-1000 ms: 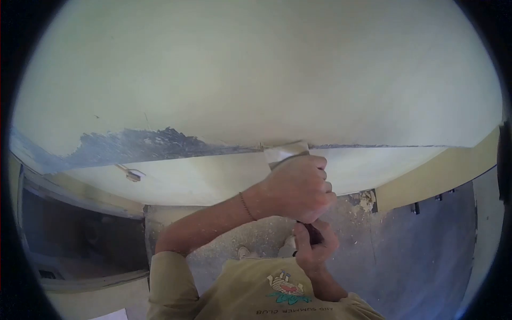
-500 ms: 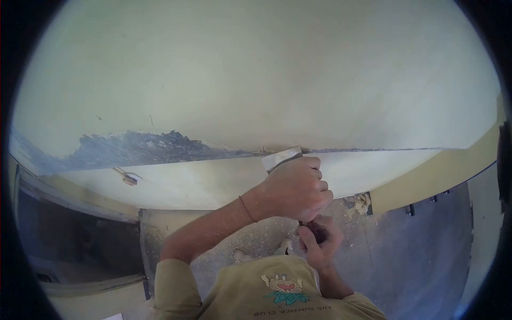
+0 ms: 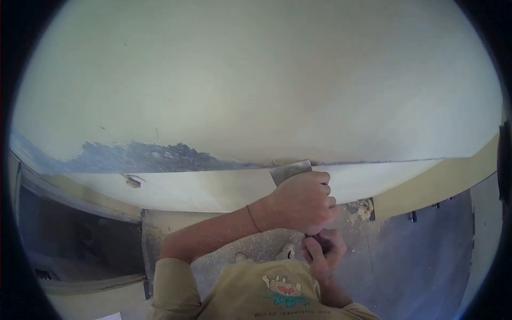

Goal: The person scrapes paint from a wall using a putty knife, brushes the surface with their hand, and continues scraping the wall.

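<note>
A scraper (image 3: 290,170) with a broad metal blade points upward, its blade edge at or very near the scraped seam (image 3: 245,165) on the pale painted surface (image 3: 256,80). My left hand (image 3: 304,200) is closed around the scraper just below the blade, knuckles outward, hiding most of the handle. Lower down, my right hand (image 3: 325,253) is wrapped around the dark lower end of the handle. Left of the blade, a wide patch of paint (image 3: 149,156) is stripped to rough grey along the edge.
A light lower wall (image 3: 213,189) lies below the edge, with a small fitting (image 3: 133,182) at left. A dark framed opening (image 3: 80,229) is further left. The grey floor (image 3: 405,261) carries scattered flakes, with debris (image 3: 365,208) near the wall's foot.
Both hands and the scraper have shifted slightly down and right in view. The blade is tilted differently and shows more of its face. The surface edge also sits lower, as the view has moved.
</note>
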Available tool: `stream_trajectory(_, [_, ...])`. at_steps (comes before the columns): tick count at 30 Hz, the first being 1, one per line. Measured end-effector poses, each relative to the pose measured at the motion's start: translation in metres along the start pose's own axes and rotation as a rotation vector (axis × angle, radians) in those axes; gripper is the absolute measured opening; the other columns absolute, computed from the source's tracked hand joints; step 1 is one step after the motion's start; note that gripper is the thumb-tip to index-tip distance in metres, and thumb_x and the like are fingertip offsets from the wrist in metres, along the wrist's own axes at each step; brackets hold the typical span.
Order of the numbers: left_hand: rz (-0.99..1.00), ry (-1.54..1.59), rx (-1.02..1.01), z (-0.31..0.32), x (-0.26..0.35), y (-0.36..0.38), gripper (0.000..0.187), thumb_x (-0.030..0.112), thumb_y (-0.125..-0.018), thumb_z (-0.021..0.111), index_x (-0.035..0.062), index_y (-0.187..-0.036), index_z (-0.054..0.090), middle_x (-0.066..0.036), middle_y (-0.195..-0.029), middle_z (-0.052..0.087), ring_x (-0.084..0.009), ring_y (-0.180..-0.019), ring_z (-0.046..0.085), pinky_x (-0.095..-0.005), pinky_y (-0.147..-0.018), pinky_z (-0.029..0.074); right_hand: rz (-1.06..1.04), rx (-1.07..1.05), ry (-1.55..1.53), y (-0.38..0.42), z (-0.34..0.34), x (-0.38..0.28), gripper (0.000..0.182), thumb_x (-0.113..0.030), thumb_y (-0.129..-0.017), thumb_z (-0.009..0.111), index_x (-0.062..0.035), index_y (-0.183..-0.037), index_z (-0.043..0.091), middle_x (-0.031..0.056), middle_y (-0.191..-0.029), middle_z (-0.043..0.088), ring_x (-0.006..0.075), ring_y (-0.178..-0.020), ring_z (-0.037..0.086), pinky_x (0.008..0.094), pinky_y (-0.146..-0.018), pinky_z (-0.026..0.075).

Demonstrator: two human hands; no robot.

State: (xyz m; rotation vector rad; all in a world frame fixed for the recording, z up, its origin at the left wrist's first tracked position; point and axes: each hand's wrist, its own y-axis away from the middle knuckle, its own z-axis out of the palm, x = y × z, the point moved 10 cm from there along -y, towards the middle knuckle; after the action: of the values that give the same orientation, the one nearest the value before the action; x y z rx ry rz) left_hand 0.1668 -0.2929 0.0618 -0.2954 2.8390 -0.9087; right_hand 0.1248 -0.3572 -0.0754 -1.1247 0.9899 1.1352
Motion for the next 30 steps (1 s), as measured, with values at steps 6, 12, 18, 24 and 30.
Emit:
stream_trajectory(6, [-0.019,0.023,0.087,-0.012,-0.005,0.01,0.018,0.021,-0.054,0.06,0.0146,-0.055,0.043,0.002,-0.053,0.043,-0.0137,-0.053,0.047,-0.0281,-0.058,0.039,-0.18,-0.004,0.217,0.002,0.006,-0.013,0.013,0.004,-0.087,0.059,0.0004,-0.096,0.051,0.008,-0.065,0.059,0.0077,-0.046,0.047,0.0232,-0.04,0.035])
stream_trajectory(12, [-0.024,-0.031,0.028,-0.016,-0.005,0.01,0.019,0.022,-0.056,0.061,0.0143,-0.054,0.044,0.002,-0.053,0.045,-0.0144,-0.053,0.048,-0.0286,-0.06,0.041,-0.228,-0.038,0.216,0.0,0.015,-0.01,0.014,0.003,-0.088,0.058,-0.0009,-0.098,0.05,0.0087,-0.064,0.059,0.0073,-0.046,0.047,0.0228,-0.039,0.034])
stream_trajectory(18, [-0.01,0.011,0.151,-0.008,-0.004,0.004,0.02,0.021,-0.056,0.063,0.0139,-0.053,0.045,0.001,-0.052,0.044,-0.0152,-0.051,0.047,-0.0286,-0.06,0.041,-0.177,0.028,0.196,-0.005,-0.002,-0.018,0.013,0.003,-0.088,0.057,-0.0014,-0.097,0.051,0.0086,-0.063,0.058,0.0073,-0.045,0.045,0.022,-0.038,0.032])
stream_trajectory(24, [-0.037,0.041,0.151,-0.01,-0.005,-0.001,0.019,0.017,-0.057,0.064,0.0129,-0.053,0.045,0.001,-0.052,0.043,-0.0164,-0.051,0.047,-0.0292,-0.06,0.041,-0.053,0.083,0.149,-0.003,-0.014,-0.018,0.018,0.006,-0.083,0.066,0.004,-0.098,0.056,0.0085,-0.071,0.065,0.0082,-0.058,0.058,0.0231,-0.049,0.044])
stream_trajectory(30, [-0.042,0.054,0.173,-0.006,-0.002,0.0,0.023,0.014,-0.061,0.065,0.0132,-0.053,0.044,0.001,-0.051,0.042,-0.0171,-0.05,0.046,-0.0296,-0.059,0.041,-0.073,0.084,0.053,-0.003,-0.01,-0.014,0.015,0.006,-0.083,0.067,0.0045,-0.095,0.058,0.0081,-0.07,0.064,0.0079,-0.058,0.057,0.0228,-0.049,0.043])
